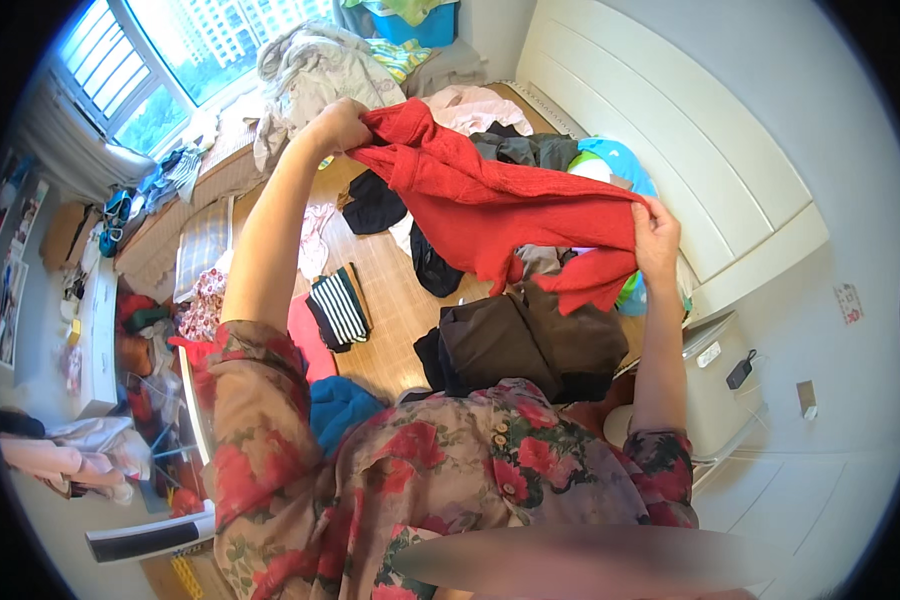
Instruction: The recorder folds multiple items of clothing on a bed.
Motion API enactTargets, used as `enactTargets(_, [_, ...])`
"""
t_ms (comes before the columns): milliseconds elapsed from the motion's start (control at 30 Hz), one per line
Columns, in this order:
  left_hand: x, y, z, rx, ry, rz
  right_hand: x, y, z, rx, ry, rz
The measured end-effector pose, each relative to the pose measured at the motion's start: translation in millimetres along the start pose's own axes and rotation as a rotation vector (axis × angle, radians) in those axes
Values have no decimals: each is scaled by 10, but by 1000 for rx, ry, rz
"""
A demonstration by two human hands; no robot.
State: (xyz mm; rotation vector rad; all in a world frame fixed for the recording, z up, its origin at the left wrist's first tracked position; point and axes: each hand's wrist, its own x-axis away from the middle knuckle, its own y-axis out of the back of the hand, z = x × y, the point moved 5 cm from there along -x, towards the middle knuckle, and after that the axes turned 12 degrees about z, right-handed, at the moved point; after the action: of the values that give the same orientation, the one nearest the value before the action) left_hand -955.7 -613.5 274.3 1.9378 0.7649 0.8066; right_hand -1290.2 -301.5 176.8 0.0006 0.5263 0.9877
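Note:
A red knitted garment (465, 217) is stretched in the air between my two hands, above a bed covered with a tan mat (390, 300). My left hand (343, 126) grips its upper left end. Its right end is bunched in my right hand (655, 234). Loose folds hang down from the middle and from beside my right hand. Below it lie black garments (435, 259) and a dark brown garment (525, 337), the latter close to my body. A folded black-and-white striped garment (340, 309) rests on the mat to the left.
A cream headboard (667, 112) stands at the right. Rumpled bedding (322, 67) and a blue bin (416, 26) are by the window. Blue cloth (341, 412) lies beside my left elbow, and a plaid pillow (202, 244) sits farther left. A pale storage box (727, 375) stands right of the bed.

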Motion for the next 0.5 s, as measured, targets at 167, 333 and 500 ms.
enactTargets(167, [-184,-570,619,837,-234,53,2,27,-176,273,-44,183])
enactTargets(333, [363,-659,97,1322,-295,178,215,286,233,-168,-136,48])
enactTargets(500, [171,-1346,502,1015,132,296,263,267,-320,549,-134,329])
